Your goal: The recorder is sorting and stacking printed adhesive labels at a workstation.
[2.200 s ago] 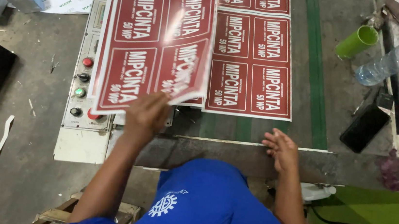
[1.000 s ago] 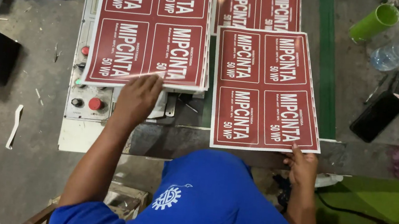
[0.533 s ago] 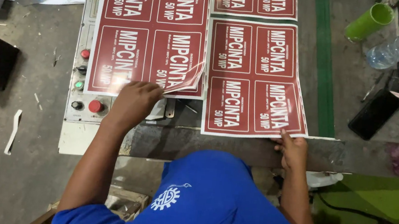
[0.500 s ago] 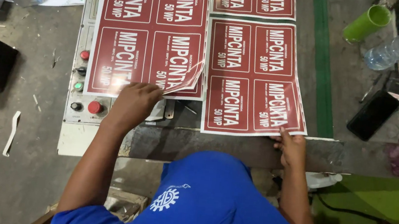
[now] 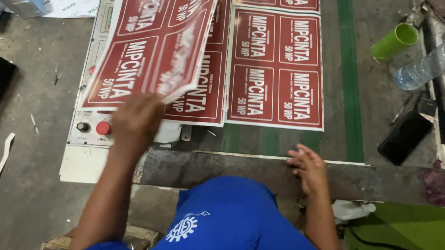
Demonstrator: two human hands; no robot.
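**Inspector:** Red printed sheet (image 5: 154, 42), where was it when you logged this?

**Operator:** I saw it raised off the stack (image 5: 207, 85) at the bench's left side, tilted and blurred with motion. Its near edge sat at the left hand (image 5: 136, 122); the rest ran up and away from the fingers, long axis pointing away from the body and leaning slightly right.

**Inspector:** Grip on it?

**Operator:** I judged the left fingers closed on the sheet's lower edge, though the hand was blurred and I could not make out single fingers.

**Inspector:** And the other hand?

**Operator:** The right hand (image 5: 308, 168) lay on the bench edge (image 5: 229, 169), fingers loosely spread and holding nothing. A second sheet (image 5: 278, 70) lay flat just beyond it, apart from the fingertips, beside the stack.

**Inspector:** Which hand was nearer the raised sheet?

**Operator:** The left, in contact. The right was well apart from it.

**Inspector:** Surroundings?

**Operator:** I noted a red button (image 5: 103, 127) under the left wrist, a green cup (image 5: 394, 41), a clear bottle (image 5: 441, 53) and a black phone (image 5: 405, 137) to the right.
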